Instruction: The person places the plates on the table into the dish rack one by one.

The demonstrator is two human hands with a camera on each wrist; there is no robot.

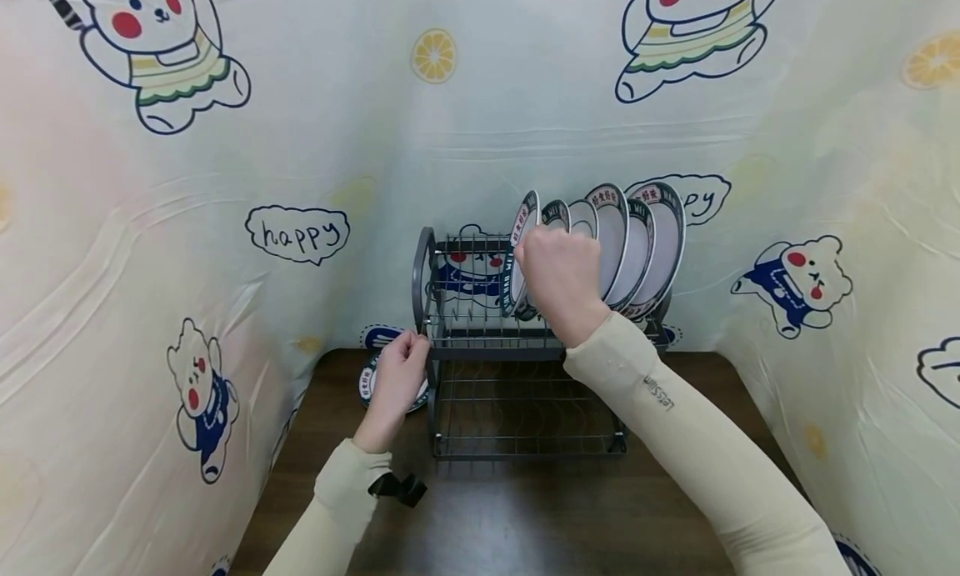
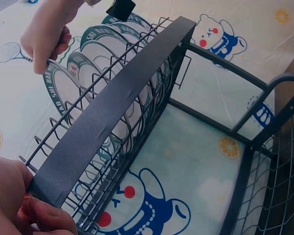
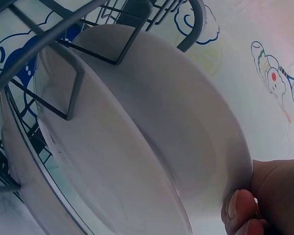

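Note:
A dark two-tier dish rack (image 1: 495, 354) stands on the table, with several plates (image 1: 613, 242) upright in its upper tier. The plates are white with patterned dark green rims. My right hand (image 1: 558, 280) is over the left end of this row. In the right wrist view its thumb and fingers pinch the rim of a plate (image 3: 186, 117) that stands between the wires. My left hand (image 1: 401, 368) grips the front left corner of the upper tier; the left wrist view shows its fingers around the end of the dark front bar (image 2: 112, 103).
Another plate (image 1: 366, 383) lies on the brown table (image 1: 510, 518) left of the rack, partly hidden by my left hand. The lower tier (image 1: 525, 409) of wire sits beneath the plates. A printed cloth (image 1: 315, 126) hangs close behind and on both sides.

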